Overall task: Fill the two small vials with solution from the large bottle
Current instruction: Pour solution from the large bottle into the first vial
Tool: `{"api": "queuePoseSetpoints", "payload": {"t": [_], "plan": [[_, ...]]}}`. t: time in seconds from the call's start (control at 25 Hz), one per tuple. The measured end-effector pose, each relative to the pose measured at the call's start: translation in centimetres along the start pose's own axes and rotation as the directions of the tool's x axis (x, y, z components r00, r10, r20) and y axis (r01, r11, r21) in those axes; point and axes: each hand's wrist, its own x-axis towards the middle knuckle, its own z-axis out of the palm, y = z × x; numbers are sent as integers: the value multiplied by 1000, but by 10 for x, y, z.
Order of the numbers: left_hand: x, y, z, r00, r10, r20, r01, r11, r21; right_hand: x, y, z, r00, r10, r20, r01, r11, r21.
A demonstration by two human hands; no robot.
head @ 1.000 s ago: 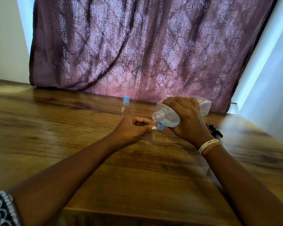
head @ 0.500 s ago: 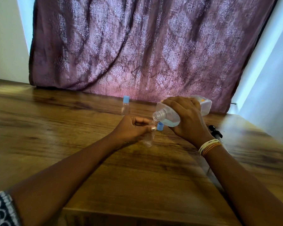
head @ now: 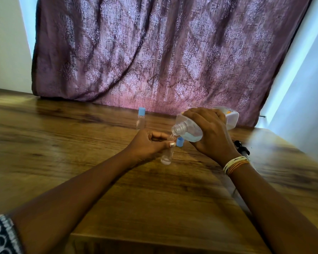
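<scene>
My right hand grips the large clear bottle, tipped with its open neck down to the left. Clear liquid lies in its lower side, and a thin stream leaves the neck. My left hand pinches the top of an uncapped small vial that stands on the wooden table right under the neck. A little liquid shows at the vial's bottom. Its blue cap lies on the table just behind. A second small vial with a blue cap stands upright farther back.
A black pump head with a clear tube lies on the table to the right, partly behind my right wrist. A purple patterned curtain hangs behind the table. The table's front edge is close to me.
The large bottle has tipped slightly further and liquid now runs from its neck into the vial. Both hands have stayed where they were.
</scene>
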Motion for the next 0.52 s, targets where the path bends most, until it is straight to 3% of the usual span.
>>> {"api": "queuePoseSetpoints", "payload": {"t": [0.52], "plan": [[0, -3, -2, 1000, -9, 13, 9, 1000, -6, 0, 2, 1, 1000, 3, -6, -3, 1000, 10]]}}
